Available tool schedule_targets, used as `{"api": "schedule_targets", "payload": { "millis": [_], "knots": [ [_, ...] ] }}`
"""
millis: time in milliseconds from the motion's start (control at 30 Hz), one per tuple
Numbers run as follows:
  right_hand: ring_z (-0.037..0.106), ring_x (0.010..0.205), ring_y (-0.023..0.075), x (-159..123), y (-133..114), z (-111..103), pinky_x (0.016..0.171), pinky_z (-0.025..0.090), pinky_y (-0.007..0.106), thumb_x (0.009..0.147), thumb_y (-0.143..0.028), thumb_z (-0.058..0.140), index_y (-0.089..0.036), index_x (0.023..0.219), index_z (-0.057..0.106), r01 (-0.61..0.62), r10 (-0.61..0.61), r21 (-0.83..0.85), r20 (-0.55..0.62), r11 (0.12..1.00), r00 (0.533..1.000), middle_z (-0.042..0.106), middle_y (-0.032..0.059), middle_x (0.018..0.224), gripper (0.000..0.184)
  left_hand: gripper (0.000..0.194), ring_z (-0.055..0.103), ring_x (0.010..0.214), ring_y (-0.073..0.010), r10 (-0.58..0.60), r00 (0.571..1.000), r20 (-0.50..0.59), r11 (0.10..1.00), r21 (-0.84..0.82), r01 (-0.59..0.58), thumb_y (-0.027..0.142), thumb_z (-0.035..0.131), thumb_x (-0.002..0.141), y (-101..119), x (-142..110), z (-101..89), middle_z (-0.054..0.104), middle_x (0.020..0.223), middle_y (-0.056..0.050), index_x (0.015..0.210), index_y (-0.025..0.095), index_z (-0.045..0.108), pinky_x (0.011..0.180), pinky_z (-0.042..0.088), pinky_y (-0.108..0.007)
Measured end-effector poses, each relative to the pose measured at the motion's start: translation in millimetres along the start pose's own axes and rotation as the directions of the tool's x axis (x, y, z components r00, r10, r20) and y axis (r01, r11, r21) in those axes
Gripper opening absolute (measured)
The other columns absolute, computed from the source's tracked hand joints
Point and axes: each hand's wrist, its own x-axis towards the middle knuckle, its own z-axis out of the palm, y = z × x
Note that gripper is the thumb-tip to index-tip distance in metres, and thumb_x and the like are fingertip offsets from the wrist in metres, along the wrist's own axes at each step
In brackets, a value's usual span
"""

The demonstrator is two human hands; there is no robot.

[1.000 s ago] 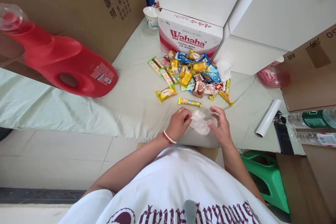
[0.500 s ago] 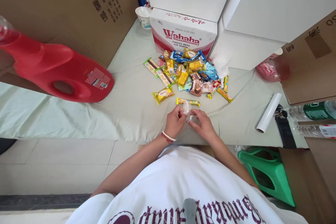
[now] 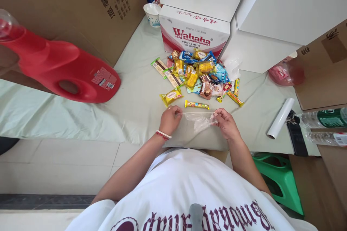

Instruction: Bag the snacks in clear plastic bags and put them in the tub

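Note:
A clear plastic bag (image 3: pixel 200 121) is stretched sideways between my hands, its upper edge pulled into a nearly straight line. My left hand (image 3: pixel 170 119) pinches one end of that edge, and my right hand (image 3: pixel 224 122) grips the other end with the fingers closed. Just beyond the bag lies a thin yellow snack stick (image 3: pixel 197 104). A yellow wrapped cake (image 3: pixel 171 96) rests past my left hand. Farther back is a heap of wrapped snacks (image 3: pixel 206 83) in yellow, blue, brown and other colours.
Behind the snacks stands a Wahaha carton (image 3: pixel 193 30), with a paper cup (image 3: pixel 152 15) beside it. A big red jug (image 3: pixel 81 74) is at the left. On the right are a white roll (image 3: pixel 281 118), a black phone-like object (image 3: pixel 296 139) and plastic bottles (image 3: pixel 330 118). A green stool (image 3: pixel 287 184) stands below.
My hands have moved apart, left and right, from close together. The plastic bag, bunched between them before, is now spread out. The view has shifted slightly.

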Motion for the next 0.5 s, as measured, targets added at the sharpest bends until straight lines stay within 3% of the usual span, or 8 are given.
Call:
{"api": "schedule_targets", "payload": {
  "millis": [67,167,200,267,333,367,433,500],
  "knots": [
    [0.055,0.070,0.0141,-3.2,0.7,-3.9,0.057,0.050,0.025,0.069,-0.051,0.085,-0.022,0.083,0.062,-0.071,0.071,0.026,0.008,0.997,0.997,0.061,-0.0011,0.076,0.039,0.015,0.060,0.089,-0.0228,-0.025,0.987,-0.159,1.000,0.010,0.027,0.013,0.064,0.074,-4.8,6.2,-15.5,0.063,0.092,-0.005,0.086,0.021,0.065,0.082,0.048,-0.035],
    [0.054,0.067,0.0128,-8.6,3.6,-6.1,0.055,0.049,0.023,0.064,-0.050,0.089,-0.022,0.081,0.062,-0.123,0.125,0.101,-0.013,0.987,0.992,0.060,-0.0017,0.074,0.043,0.010,0.058,0.085,-0.0213,-0.088,0.890,-0.448,0.996,-0.014,0.091,0.026,0.069,0.078,-0.3,2.8,-36.0,0.061,0.086,-0.004,0.084,0.020,0.062,0.081,0.047,-0.034],
    [0.053,0.066,0.0125,-10.8,5.0,-4.7,0.057,0.049,0.024,0.064,-0.049,0.090,-0.022,0.081,0.062,-0.117,0.121,0.129,-0.025,0.985,0.992,0.059,-0.0021,0.073,0.043,0.016,0.057,0.079,-0.0199,-0.116,0.902,-0.415,0.993,-0.056,0.102,0.034,0.066,0.084,4.7,-2.7,-38.2,0.059,0.078,-0.002,0.078,0.020,0.060,0.077,0.047,-0.033],
    [0.053,0.067,0.0126,-15.7,8.1,1.2,0.060,0.050,0.025,0.065,-0.047,0.090,-0.022,0.081,0.061,-0.075,0.083,0.171,-0.042,0.982,0.996,0.057,-0.0029,0.072,0.041,0.040,0.056,0.069,-0.0180,-0.171,0.979,-0.114,0.968,-0.207,0.145,0.051,0.053,0.093,17.8,-17.4,-32.2,0.056,0.065,-0.001,0.068,0.021,0.057,0.069,0.046,-0.031],
    [0.053,0.068,0.0134,-21.6,11.4,9.8,0.062,0.050,0.026,0.067,-0.047,0.088,-0.023,0.082,0.061,-0.035,0.040,0.183,-0.025,0.983,0.999,0.057,-0.0028,0.072,0.039,0.045,0.060,0.070,-0.0186,-0.180,0.951,0.252,0.895,-0.360,0.265,0.061,0.052,0.091,31.4,-30.9,-14.2,0.063,0.071,-0.003,0.073,0.020,0.061,0.064,0.047,-0.030],
    [0.053,0.068,0.0138,-24.8,13.2,14.0,0.063,0.049,0.027,0.069,-0.048,0.087,-0.024,0.082,0.061,-0.023,0.025,0.177,-0.009,0.984,1.000,0.057,-0.0026,0.073,0.037,0.043,0.062,0.074,-0.0190,-0.172,0.923,0.344,0.857,-0.410,0.312,0.062,0.061,0.085,36.8,-35.0,-2.7,0.066,0.077,-0.003,0.080,0.020,0.063,0.064,0.048,-0.030],
    [0.052,0.067,0.0142,-31.4,17.2,19.8,0.063,0.049,0.028,0.072,-0.049,0.085,-0.024,0.083,0.061,0.001,-0.001,0.161,0.001,0.987,1.000,0.057,-0.0024,0.074,0.035,0.042,0.062,0.075,-0.0178,-0.168,0.908,0.383,0.772,-0.522,0.362,0.058,0.072,0.076,43.4,-37.2,19.3,0.067,0.081,-0.003,0.086,0.019,0.060,0.066,0.050,-0.030],
    [0.051,0.067,0.0142,-38.0,22.4,19.7,0.063,0.048,0.028,0.075,-0.050,0.083,-0.025,0.085,0.061,0.039,-0.032,0.158,-0.048,0.987,0.998,0.057,-0.0026,0.074,0.034,0.040,0.060,0.068,-0.0151,-0.204,0.920,0.335,0.662,-0.645,0.382,0.057,0.069,0.080,43.9,-34.2,34.3,0.062,0.075,0.000,0.085,0.021,0.054,0.065,0.050,-0.029]
  ]
}}
